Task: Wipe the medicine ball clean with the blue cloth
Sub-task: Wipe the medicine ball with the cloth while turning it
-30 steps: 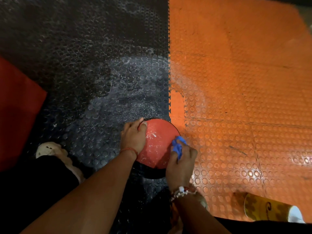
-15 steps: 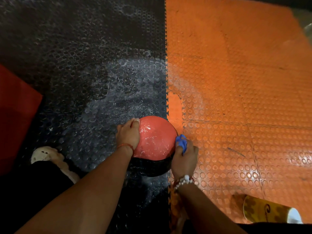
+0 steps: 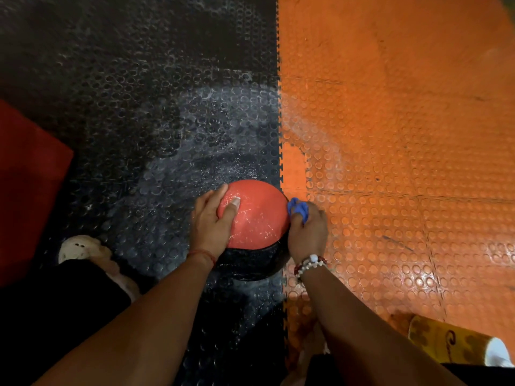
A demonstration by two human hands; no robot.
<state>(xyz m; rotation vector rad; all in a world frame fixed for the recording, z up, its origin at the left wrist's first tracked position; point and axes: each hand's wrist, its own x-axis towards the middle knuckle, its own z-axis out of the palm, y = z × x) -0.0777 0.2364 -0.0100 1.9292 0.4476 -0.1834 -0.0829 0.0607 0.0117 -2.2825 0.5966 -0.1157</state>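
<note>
The medicine ball (image 3: 257,215), red on top and black on its near side, sits on the floor at the seam between the black and orange mats. White streaks and wet shine show on its red face. My left hand (image 3: 210,222) rests on the ball's left side, thumb laid across the red top. My right hand (image 3: 306,232) grips the bunched blue cloth (image 3: 298,208) and presses it against the ball's right edge; most of the cloth is hidden in the fist.
Black studded mat (image 3: 139,107) carries a whitish dusty patch beyond the ball. Orange studded mat (image 3: 404,135) fills the right. A red pad (image 3: 28,185) lies at the left. A pale shoe (image 3: 83,250) is near left; a yellow patterned can (image 3: 451,346) lies at lower right.
The ball has rolled so more red shows on top. My right hand with the cloth has slid from the ball's front face to its right edge. My left thumb now lies across the top.
</note>
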